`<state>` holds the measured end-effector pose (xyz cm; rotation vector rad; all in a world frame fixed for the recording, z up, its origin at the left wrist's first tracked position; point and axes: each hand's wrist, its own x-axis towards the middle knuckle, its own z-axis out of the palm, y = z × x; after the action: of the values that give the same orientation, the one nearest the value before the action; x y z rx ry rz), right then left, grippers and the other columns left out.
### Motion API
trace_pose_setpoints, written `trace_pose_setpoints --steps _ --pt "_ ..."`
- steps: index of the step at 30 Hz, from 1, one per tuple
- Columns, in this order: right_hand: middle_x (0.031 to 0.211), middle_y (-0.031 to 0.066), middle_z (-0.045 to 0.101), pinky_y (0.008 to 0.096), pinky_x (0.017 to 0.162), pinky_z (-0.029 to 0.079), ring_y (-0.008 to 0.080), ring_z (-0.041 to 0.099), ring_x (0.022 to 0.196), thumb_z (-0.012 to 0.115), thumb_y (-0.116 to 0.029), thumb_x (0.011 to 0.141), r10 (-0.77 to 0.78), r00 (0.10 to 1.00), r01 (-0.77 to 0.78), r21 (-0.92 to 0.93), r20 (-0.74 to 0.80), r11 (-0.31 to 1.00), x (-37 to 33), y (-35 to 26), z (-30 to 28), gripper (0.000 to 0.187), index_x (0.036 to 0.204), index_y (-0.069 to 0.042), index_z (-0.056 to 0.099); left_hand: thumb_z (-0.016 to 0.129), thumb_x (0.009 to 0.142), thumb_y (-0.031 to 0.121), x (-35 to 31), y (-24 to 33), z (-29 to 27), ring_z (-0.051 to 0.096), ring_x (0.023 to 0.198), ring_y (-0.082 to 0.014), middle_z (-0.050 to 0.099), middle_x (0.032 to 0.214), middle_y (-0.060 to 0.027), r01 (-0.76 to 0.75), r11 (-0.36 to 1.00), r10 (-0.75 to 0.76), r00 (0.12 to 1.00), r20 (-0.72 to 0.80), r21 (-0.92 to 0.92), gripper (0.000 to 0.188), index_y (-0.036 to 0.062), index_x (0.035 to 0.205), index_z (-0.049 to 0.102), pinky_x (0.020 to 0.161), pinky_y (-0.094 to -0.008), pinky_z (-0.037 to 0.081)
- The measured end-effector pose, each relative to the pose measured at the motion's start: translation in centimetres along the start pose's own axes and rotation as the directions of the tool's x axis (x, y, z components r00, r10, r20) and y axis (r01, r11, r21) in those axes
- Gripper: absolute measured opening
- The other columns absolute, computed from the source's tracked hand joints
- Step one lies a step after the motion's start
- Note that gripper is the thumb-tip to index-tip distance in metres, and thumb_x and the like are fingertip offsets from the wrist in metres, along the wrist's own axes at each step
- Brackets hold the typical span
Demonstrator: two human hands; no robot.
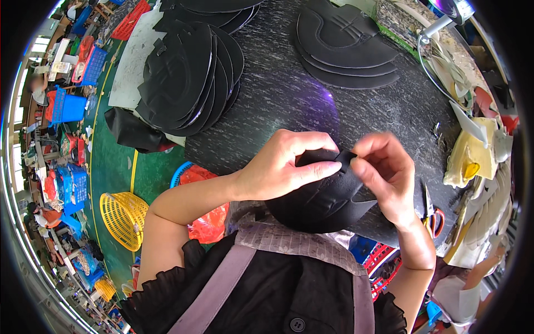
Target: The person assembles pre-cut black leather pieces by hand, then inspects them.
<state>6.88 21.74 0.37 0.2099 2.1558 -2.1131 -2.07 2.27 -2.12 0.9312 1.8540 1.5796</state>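
Near the table's front edge I hold a black, curved, leather-like piece (317, 209) with moulded ridges across its face. My left hand (289, 167) is closed on its upper edge, thumb on the near side and fingers behind. At the same edge, just to the right, the thumb and forefinger of my right hand (389, 175) pinch a small black tab (346, 158). The fingers of this hand are slightly blurred. Similar flat black pieces lie in a stack (181, 78) at the far left and in a smaller stack (345, 44) at the far right.
Orange-handled scissors (438, 221) lie to the right of my right hand. Further right are pale scraps (489, 214) and a lamp (445, 22). A yellow basket (123, 220) stands on the green floor at left. Another person (459, 295) sits at lower right.
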Motion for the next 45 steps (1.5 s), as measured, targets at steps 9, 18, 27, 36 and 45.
trace_pose_setpoints --steps 9,18,27,36,45 --pt "0.084 0.0039 0.062 0.0245 0.073 0.050 0.0086 0.061 0.080 0.072 0.005 0.076 -0.009 0.999 0.017 -0.163 0.049 0.986 0.4 -1.3 -0.5 0.035 0.106 -0.002 0.055 0.065 0.087 0.013 1.4 0.9 0.0 0.047 0.059 -0.0076 0.054 0.065 -0.0020 -0.001 1.000 0.001 0.995 0.098 0.000 0.014 0.0006 0.085 0.061 0.053 -0.0258 0.037" --pt "0.081 0.0066 0.066 0.0275 0.071 0.051 0.0126 0.063 0.076 0.053 -0.011 0.095 -0.050 0.976 0.009 0.189 0.213 0.982 0.2 -0.3 -2.2 0.031 0.124 0.000 0.050 0.063 0.087 0.008 1.0 1.0 0.0 0.054 0.063 -0.0083 0.059 0.067 -0.0063 0.012 0.999 -0.005 0.986 0.165 -0.041 0.009 -0.0014 0.085 0.062 0.059 -0.0257 0.042" --pt "0.081 0.0043 0.062 0.0322 0.073 0.045 0.0177 0.059 0.074 0.064 -0.021 0.086 -0.495 0.773 -0.264 -0.911 -0.397 0.317 -0.2 2.7 -16.8 0.016 0.095 -0.008 0.069 0.060 0.090 0.014 3.8 -3.6 -3.7 0.061 0.092 -0.0118 0.066 0.108 -0.0137 0.065 0.956 -0.024 0.989 -0.146 0.285 0.036 -0.0017 0.122 0.056 0.076 -0.0245 0.047" --pt "0.088 0.0022 0.064 0.0246 0.067 0.044 0.0107 0.055 0.072 0.069 -0.007 0.079 -0.362 0.836 -0.069 -0.733 -0.412 0.677 0.7 3.2 -17.6 0.009 0.086 -0.002 0.069 0.067 0.076 0.004 2.5 0.1 -1.8 0.057 0.095 -0.0231 0.058 0.116 -0.0075 -0.266 0.758 0.394 0.914 -0.093 0.596 0.028 0.0055 0.104 0.064 0.086 -0.0369 0.041" --pt "0.099 0.0066 0.067 0.0325 0.086 0.045 0.0208 0.060 0.094 0.074 -0.002 0.070 -0.407 0.912 0.308 -0.578 -0.046 0.755 1.3 -1.2 -4.2 0.014 0.083 -0.008 0.071 0.060 0.086 0.000 2.0 -0.5 2.4 0.063 0.082 -0.0162 0.064 0.099 -0.0116 -0.127 0.990 0.129 0.991 -0.040 0.057 0.023 -0.0003 0.109 0.060 0.074 -0.0292 0.050"
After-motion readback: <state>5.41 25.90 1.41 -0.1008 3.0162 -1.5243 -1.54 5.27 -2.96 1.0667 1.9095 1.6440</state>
